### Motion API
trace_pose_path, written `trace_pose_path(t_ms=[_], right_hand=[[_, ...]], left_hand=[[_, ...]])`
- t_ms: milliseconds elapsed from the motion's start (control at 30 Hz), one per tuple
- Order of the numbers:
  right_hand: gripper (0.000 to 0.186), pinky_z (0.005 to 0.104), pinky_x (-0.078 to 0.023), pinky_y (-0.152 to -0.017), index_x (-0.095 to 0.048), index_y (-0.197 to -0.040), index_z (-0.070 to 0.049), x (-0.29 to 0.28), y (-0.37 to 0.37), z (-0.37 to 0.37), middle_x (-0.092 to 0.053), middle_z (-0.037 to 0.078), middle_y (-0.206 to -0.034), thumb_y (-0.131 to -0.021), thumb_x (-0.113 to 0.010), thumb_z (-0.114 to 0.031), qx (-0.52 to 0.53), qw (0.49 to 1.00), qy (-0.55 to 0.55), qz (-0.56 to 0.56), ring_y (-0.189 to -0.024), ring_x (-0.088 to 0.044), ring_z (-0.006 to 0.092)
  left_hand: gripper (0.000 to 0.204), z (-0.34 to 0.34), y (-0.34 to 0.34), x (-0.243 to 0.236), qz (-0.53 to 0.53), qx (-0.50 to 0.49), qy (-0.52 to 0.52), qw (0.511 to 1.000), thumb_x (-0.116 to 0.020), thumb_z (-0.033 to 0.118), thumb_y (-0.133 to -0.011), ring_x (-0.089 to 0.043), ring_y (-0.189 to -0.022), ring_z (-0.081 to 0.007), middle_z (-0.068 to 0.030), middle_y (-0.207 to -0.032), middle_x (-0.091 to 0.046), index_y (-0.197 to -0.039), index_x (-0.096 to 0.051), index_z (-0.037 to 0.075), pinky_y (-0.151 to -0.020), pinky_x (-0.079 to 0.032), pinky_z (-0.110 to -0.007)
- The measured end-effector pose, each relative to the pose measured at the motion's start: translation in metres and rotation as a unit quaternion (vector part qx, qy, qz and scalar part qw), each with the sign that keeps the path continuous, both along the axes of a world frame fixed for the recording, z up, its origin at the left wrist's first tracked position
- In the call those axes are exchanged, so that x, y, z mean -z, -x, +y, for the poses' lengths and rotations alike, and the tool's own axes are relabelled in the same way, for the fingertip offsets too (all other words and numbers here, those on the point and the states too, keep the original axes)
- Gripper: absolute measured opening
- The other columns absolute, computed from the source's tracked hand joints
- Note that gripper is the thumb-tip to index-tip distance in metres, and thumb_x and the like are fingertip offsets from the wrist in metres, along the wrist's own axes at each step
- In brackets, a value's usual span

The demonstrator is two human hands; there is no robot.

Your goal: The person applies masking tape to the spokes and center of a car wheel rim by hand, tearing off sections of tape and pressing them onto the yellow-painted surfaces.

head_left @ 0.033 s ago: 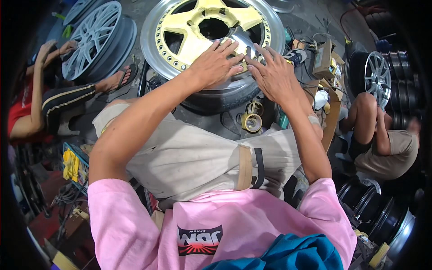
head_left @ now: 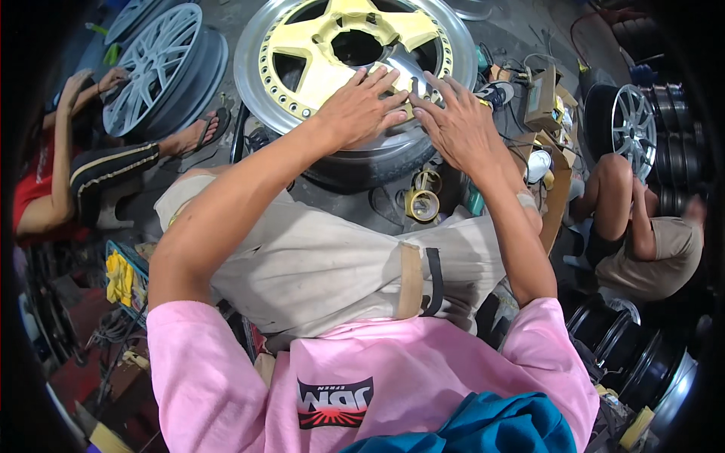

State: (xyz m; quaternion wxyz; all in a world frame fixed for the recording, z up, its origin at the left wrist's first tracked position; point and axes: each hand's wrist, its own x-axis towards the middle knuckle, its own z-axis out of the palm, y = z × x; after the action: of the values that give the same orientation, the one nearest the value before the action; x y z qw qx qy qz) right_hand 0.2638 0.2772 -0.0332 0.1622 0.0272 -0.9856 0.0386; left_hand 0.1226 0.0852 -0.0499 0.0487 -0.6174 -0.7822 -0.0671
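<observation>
A large wheel rim point(head_left: 245, 66) lies in front of me on a dark tyre point(head_left: 355, 175). Pale yellow masking tape point(head_left: 308, 36) covers most of its star-shaped spokes; the near-right spoke point(head_left: 402, 62) shows bare shiny metal in part. My left hand point(head_left: 361, 109) rests over the near side of the rim, fingers stretched across the edge of the tape. Beside it, my right hand point(head_left: 455, 124) lies on the near-right part, fingers spread. The two hands' fingertips and thumbs come close together over the bare metal. What lies under the fingers is hidden.
Yellow tape rolls point(head_left: 421, 204) stand by my knee. Cardboard boxes point(head_left: 542, 106), cables and a power tool point(head_left: 495, 94) lie to the right. A person sits at left by a grey wheel point(head_left: 155, 64); another crouches at right by a silver wheel point(head_left: 634, 132). A basket point(head_left: 124, 264) holds yellow cloth.
</observation>
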Motion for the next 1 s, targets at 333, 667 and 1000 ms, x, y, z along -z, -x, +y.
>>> trace_pose_path(t_ms=[333, 667, 1000], right_hand=[[0.028, 0.0414, -0.044, -0.099, -0.071, -0.099, 0.002, 0.060, -0.034, 0.042, -0.058, 0.023, -0.117, -0.106, -0.053, -0.018, 0.204, 0.896, 0.292, 0.264, -0.108, -0.057, 0.0380], [0.035, 0.0506, -0.058, -0.085, -0.078, -0.092, -0.003, 0.222, -0.093, 0.003, -0.074, 0.025, -0.098, -0.086, -0.075, -0.037, 0.172, 0.857, 0.281, -0.396, -0.097, -0.073, 0.0407], [0.047, 0.0440, -0.059, -0.093, -0.077, -0.107, -0.011, 0.299, -0.108, -0.007, -0.076, 0.018, -0.108, -0.080, -0.079, -0.049, 0.079, 0.852, 0.099, -0.508, -0.109, -0.073, 0.0320]], left_hand=[[0.055, 0.001, -0.004, 0.000, 0.036, 0.010, -0.017, 0.999, -0.046, 0.051, -0.108, -0.046, -0.141, -0.0393, -0.0228, -0.154, -0.047, -0.147, -0.059, 0.015, -0.114, -0.040, -0.051], [0.049, 0.005, 0.129, -0.090, -0.383, -0.063, -0.119, 0.914, -0.051, 0.040, -0.107, -0.070, -0.094, -0.0232, -0.0161, -0.101, -0.075, -0.123, -0.073, -0.002, -0.087, -0.054, -0.037], [0.039, -0.066, 0.132, -0.127, -0.331, -0.201, 0.032, 0.921, -0.066, 0.031, -0.102, -0.066, -0.088, -0.0232, -0.0166, -0.095, -0.072, -0.111, -0.072, -0.007, -0.084, -0.050, -0.036]])
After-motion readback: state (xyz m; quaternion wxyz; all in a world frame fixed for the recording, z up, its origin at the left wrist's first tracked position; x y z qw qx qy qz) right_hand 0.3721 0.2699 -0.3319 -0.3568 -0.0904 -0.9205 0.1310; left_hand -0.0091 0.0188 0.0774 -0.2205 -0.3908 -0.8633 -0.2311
